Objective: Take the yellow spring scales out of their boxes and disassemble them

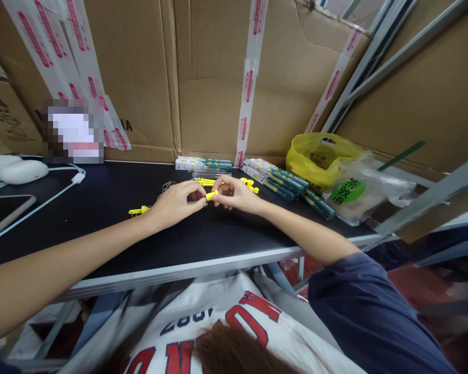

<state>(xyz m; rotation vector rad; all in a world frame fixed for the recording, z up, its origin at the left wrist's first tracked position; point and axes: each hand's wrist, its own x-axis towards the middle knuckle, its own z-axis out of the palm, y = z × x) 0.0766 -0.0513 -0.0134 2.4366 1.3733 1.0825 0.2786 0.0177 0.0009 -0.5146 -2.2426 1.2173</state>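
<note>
Here, left hand (179, 204) and right hand (234, 195) pinch opposite ends of small yellow piece (211, 195), fingertips clamped, above black tabletop (179, 240); yellow plastic bag (322, 161) stands right.

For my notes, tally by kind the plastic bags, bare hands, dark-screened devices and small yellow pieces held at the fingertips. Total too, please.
Plastic bags: 2 (yellow bag, clear bag)
Bare hands: 2 (left hand, right hand)
Dark-screened devices: 1 (flat device)
Held yellow pieces: 1 (short yellow piece)
Total: 6
</note>
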